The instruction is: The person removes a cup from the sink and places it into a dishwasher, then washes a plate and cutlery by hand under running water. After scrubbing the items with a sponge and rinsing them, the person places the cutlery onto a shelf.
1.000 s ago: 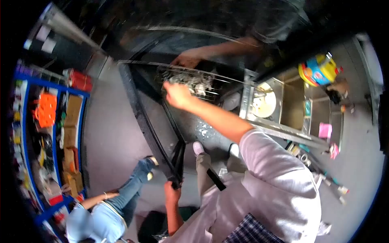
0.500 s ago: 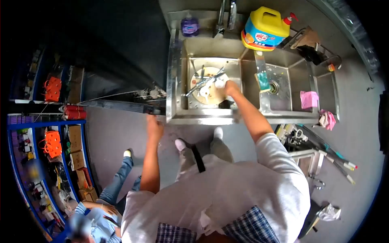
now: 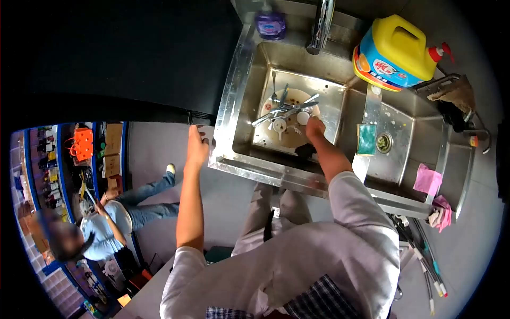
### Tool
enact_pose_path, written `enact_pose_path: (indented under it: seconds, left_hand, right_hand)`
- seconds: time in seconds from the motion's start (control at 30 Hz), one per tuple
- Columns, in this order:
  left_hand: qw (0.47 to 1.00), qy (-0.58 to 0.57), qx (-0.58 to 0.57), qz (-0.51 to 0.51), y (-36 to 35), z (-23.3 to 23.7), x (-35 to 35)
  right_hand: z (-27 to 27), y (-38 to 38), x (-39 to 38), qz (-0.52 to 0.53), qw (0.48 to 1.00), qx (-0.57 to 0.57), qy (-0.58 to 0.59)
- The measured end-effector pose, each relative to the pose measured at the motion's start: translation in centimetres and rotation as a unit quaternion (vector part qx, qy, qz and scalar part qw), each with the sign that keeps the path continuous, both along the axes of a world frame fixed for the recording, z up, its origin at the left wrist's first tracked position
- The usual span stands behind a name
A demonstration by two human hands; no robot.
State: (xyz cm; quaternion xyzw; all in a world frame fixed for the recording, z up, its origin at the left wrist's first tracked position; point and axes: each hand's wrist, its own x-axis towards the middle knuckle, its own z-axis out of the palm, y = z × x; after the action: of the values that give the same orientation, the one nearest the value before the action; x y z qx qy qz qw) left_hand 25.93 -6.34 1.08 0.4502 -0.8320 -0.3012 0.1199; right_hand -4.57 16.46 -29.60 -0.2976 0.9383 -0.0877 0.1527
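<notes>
My left hand (image 3: pixel 196 149) is closed at the lower edge of a large black panel or door (image 3: pixel 133 58), left of the sink. My right hand (image 3: pixel 315 127) reaches down into the left basin of the steel sink (image 3: pixel 228 133). Its curled fingers are at a small white cup (image 3: pixel 303 118); the exact grip is partly hidden. Beneath lies a round pale plate (image 3: pixel 294 139) with dark spots. Another white cup (image 3: pixel 279 125) rests on it, beside crossed metal cutlery (image 3: pixel 284 110). A dark object (image 3: pixel 304 151) lies below my right hand.
A purple soap bottle (image 3: pixel 270 24), a tap (image 3: pixel 321 26) and a yellow detergent jug (image 3: pixel 401 50) line the sink's back. A green sponge (image 3: pixel 366 139) sits on the divider, pink cloths (image 3: pixel 427 179) at right. A co-worker (image 3: pixel 111 223) stands by shelves (image 3: pixel 58 159).
The view has turned, and the sink appears larger. My left hand shows higher, at the black panel's edge, where shelf reflections no longer appear. My right hand stays in the basin. The co-worker is more visible.
</notes>
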Motion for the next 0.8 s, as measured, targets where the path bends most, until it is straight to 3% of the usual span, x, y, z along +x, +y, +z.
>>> enact_pose_path:
  seconds: [0.1, 0.13, 0.23, 0.27, 0.3, 0.37, 0.43, 0.5, 0.57, 0.63, 0.7, 0.73, 0.77, 0.8]
  left_hand:
    - [0.999, 0.01, -0.036, 0.035, 2.9, 1.4, 0.1]
    - [0.997, 0.025, -0.048, 0.046, 4.3, 2.3, -0.6]
    - [0.998, 0.053, -0.028, 0.034, 8.8, 5.4, -1.9]
    - [0.994, 0.101, 0.02, 0.028, 9.2, 3.6, -1.8]
    - [0.983, 0.15, 0.105, 0.032, 10.1, 3.4, -2.8]
    - [0.966, 0.2, 0.15, -0.061, 9.6, -1.3, -3.8]
    - [0.893, 0.222, 0.389, -0.043, 9.2, -5.4, -6.4]
    - [0.837, 0.164, 0.523, -0.004, 9.4, -3.0, -10.3]
    - [0.812, 0.083, 0.573, 0.071, 8.9, -4.9, -14.6]
    - [0.754, 0.106, 0.644, 0.07, 9.4, -6.4, -17.3]
    - [0.666, 0.163, 0.727, 0.015, 9.5, -6.7, -19.9]
    - [0.661, 0.204, 0.722, -0.015, 9.5, -7.6, -21.1]
    - [0.697, 0.234, 0.678, 0.0, 9.4, -7.6, -21.8]
    - [0.653, 0.276, 0.705, 0.017, 9.1, -7.5, -22.4]
  right_hand:
    - [8.3, 0.9, 0.0, 0.077, 0.993, 0.031, -0.086]
    - [7.7, 1.0, 0.0, 0.057, 0.995, -0.012, -0.085]
    - [10.4, 1.3, -2.7, 0.06, 0.928, 0.081, -0.359]
    - [13.6, 2.6, -2.5, -0.109, 0.817, -0.116, -0.554]
    - [17.4, 3.2, -2.4, -0.165, 0.708, -0.189, -0.66]
    - [19.9, 4.4, -3.2, -0.2, 0.44, -0.306, -0.82]
    - [21.0, 5.1, -3.0, -0.238, 0.377, -0.365, -0.818]
    - [20.4, 4.7, -3.0, -0.257, 0.526, -0.292, -0.756]
    - [21.6, 3.1, -2.1, -0.135, 0.803, -0.139, -0.564]
    - [22.6, 2.3, -0.8, -0.069, 0.862, -0.192, -0.463]
    - [27.0, 1.1, 0.6, 0.121, 0.955, -0.167, -0.215]
    - [29.3, 0.2, 0.7, 0.133, 0.954, -0.163, -0.213]
    - [30.9, -0.4, 0.4, 0.146, 0.953, -0.161, -0.212]
    - [31.7, -0.9, -0.8, 0.142, 0.947, -0.169, -0.233]
